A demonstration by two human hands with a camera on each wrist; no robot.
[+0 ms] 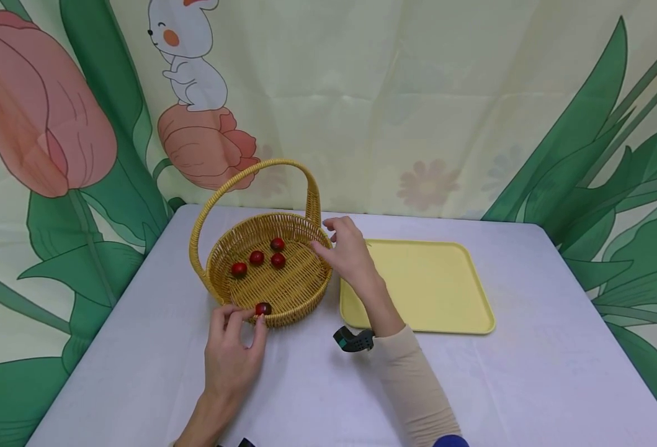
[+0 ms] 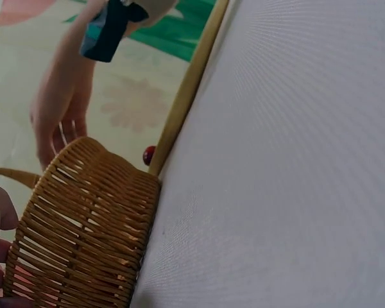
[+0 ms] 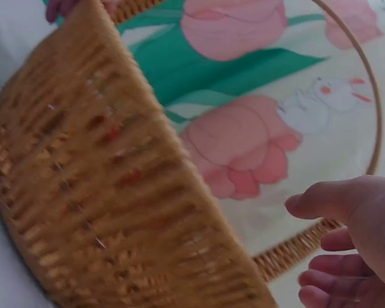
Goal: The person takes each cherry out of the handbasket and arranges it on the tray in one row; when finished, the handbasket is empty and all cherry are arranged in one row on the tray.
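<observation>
A round wicker basket (image 1: 291,298) with a tall arched handle (image 1: 275,162) stands on the table. Inside lie several small, shiny, dark-red round fruits (image 1: 257,257); one fruit (image 1: 263,308) is by the near rim, close to the left thumb tip. My left hand (image 1: 232,354) holds the near rim, fingertips over the edge. At the right rim, my right hand (image 1: 352,248) hovers with thumb and fingers spread and nothing between them; the right wrist view shows this hand (image 3: 362,240) apart from the wicker. Another red fruit (image 2: 149,154) shows beside the tray edge in the left wrist view.
To the basket's right lies a shallow yellow rectangular tray (image 1: 434,285), partly behind the right forearm. A white cloth (image 1: 529,347) covers the table. A patterned curtain (image 1: 417,112) hangs behind. The right wrist wears a dark strap (image 1: 353,339).
</observation>
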